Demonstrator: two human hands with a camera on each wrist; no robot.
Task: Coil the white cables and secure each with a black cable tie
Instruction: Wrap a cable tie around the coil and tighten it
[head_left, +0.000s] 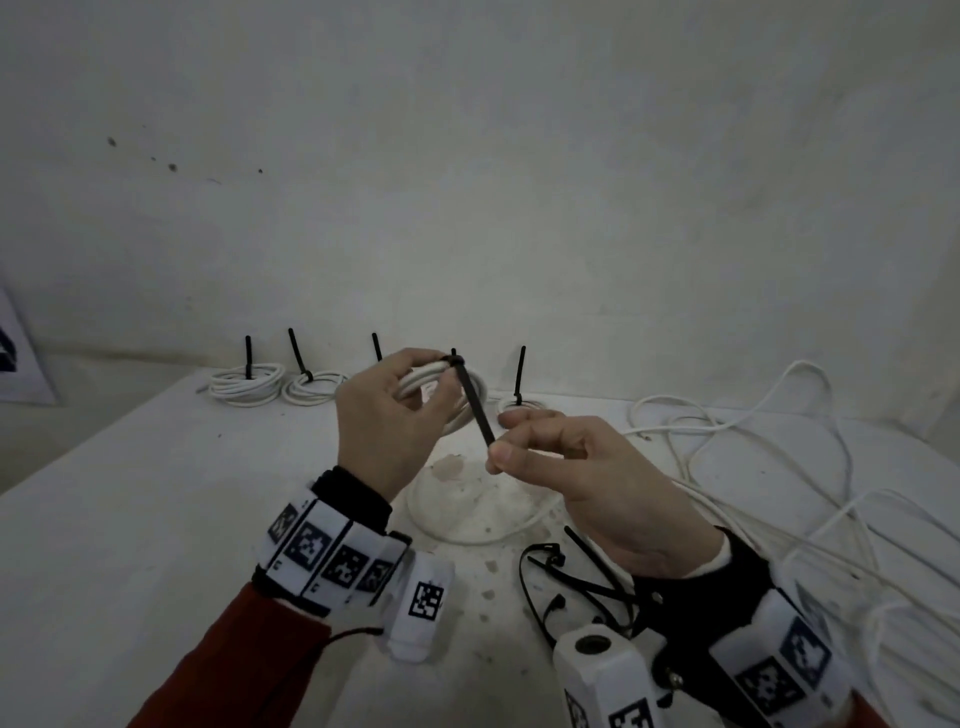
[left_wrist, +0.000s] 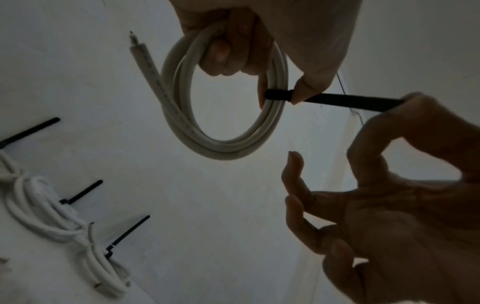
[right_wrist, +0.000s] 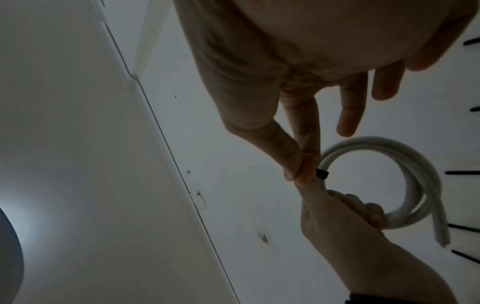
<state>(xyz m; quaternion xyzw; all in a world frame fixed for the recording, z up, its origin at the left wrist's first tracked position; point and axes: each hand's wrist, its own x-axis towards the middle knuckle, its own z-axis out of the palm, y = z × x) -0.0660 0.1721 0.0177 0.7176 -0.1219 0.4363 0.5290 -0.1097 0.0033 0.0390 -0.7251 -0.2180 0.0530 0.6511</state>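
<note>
Head view: my left hand grips the coil above the table; the tie runs from its head at the coil toward five o'clock into my right hand, the nearer hand, pinching its tail.

Left wrist: the tie's long axis points at three o'clock, taut.

Right wrist: thumb and forefinger pressed together, other fingers spread. Judged: tightening.

Left hand grips white cable coil, fingers through loop. Black cable tie wraps coil's right side; right hand pinches its tail. Tied coils lie lower left.
</note>
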